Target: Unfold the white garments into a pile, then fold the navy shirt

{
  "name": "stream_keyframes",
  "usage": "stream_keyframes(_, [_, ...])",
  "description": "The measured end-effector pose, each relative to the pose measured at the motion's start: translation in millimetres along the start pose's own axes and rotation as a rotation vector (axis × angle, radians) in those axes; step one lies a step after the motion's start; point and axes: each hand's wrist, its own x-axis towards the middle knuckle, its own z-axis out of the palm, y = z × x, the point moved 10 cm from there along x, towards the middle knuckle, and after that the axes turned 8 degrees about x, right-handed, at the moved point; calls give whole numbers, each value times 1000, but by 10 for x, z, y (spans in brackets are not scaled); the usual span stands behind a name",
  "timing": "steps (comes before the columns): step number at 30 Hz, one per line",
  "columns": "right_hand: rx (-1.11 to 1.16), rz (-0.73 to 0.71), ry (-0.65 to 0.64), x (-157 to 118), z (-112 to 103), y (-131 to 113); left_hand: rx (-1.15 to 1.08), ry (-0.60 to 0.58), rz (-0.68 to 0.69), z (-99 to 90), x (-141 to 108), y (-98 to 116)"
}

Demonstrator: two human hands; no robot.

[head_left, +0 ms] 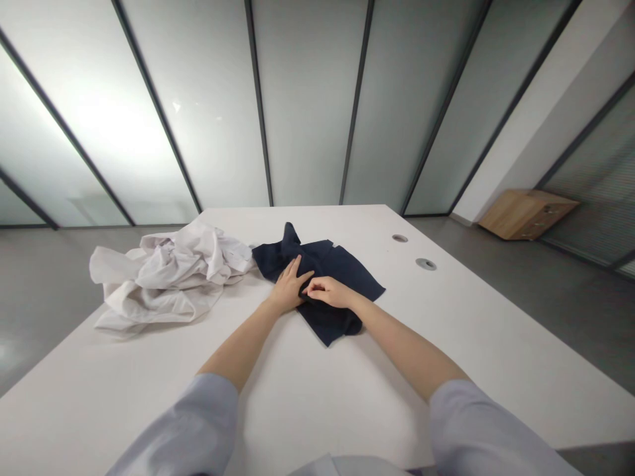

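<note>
A navy shirt (347,272) lies in a loose, folded heap on the near middle of a white table (317,410), its soft, matte cloth forming an uneven shape with one pointed flap standing up at the far end. A small pale tag (335,246) shows along its upper edge.

The left hand (290,285) rests on the cloth, open and flat, with its fingers slightly spread. The right hand (330,292) is curled just beside it, with thumb and fingertips pinching a fold of the shirt near the left hand's fingers. Pale blue sleeves (496,426) cover both arms above the bare forearms.

Just left of the shirt, a crumpled white garment (163,277) sprawls in thick, glossy creases, almost touching the navy cloth. Two round metal grommets (425,264) are set into the smooth tabletop off to the right. Beyond the table, grey floor (59,284) runs to a frosted glass wall (307,106) divided by thin dark frames. A low wooden cabinet (526,215) sits on the floor at the far right.
</note>
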Motion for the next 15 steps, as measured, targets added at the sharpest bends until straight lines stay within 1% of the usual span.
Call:
stream_keyframes(1, [60, -1, 41, 5, -85, 8, -12, -46, -2, 52, 0, -1])
stream_keyframes(2, [93, -4, 121, -1, -230, 38, -23, -81, -13, 97, 1, -19])
stream_keyframes(3, [92, -5, 231, -25, -420, 90, -34, -97, -29, 126, 5, -45])
stream_keyframes(5, [13, 17, 466, -136, -818, 246, -71, -72, -58, 126, 20, -107])
stream_keyframes(6, [-27, 49, 548, -200, -974, 348, -104, -43, -70, 105, 27, -137])
stream_keyframes(7, [-44, 92, 586, -248, -1079, 465, -148, -8, -84, 74, 33, -168])
stream_keyframes(9, [-33, 190, 561, -290, -1159, 696, -246, 74, -114, -15, 31, -228])
stream_keyframes(11, [-49, 290, 478, -288, -1135, 863, -313, 173, -143, -143, 8, -282])
stream_keyframes(13, [-156, 383, 403, -277, -1105, 936, -326, 273, -190, -284, -39, -352])
stream_keyframes(15, [-319, 461, 360, -281, -1130, 934, -311, 370, -282, -414, -117, -480])
